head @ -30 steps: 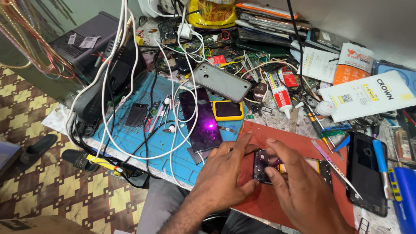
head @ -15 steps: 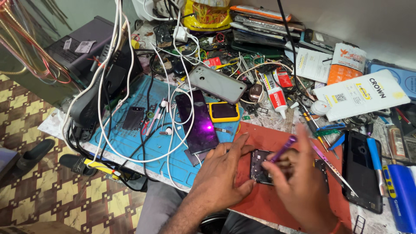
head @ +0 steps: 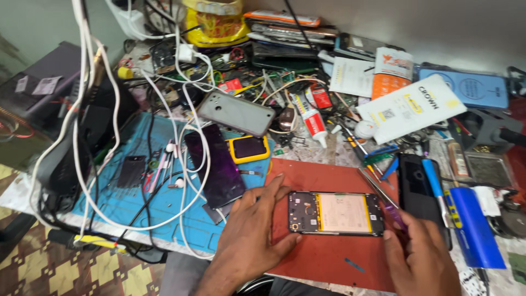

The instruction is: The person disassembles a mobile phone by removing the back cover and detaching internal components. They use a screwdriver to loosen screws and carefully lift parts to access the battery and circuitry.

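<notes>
An opened phone with its back removed, showing a gold battery and a dark board, lies flat on a red mat. My left hand rests on the mat with fingers spread. Its forefinger and thumb bracket the phone's left end and touch it. My right hand is at the phone's lower right corner. A thin purple tool sticks out from its fingers, the tip just off the phone's right edge.
A blue mat on the left holds a purple-screened phone, a yellow-cased device and tangled white cables. A grey phone, glue tube, white packet, black phone and blue package crowd around.
My right hand has drawn back from over the phone to its lower right corner, uncovering the open back. My left hand has slid to the phone's left end.
</notes>
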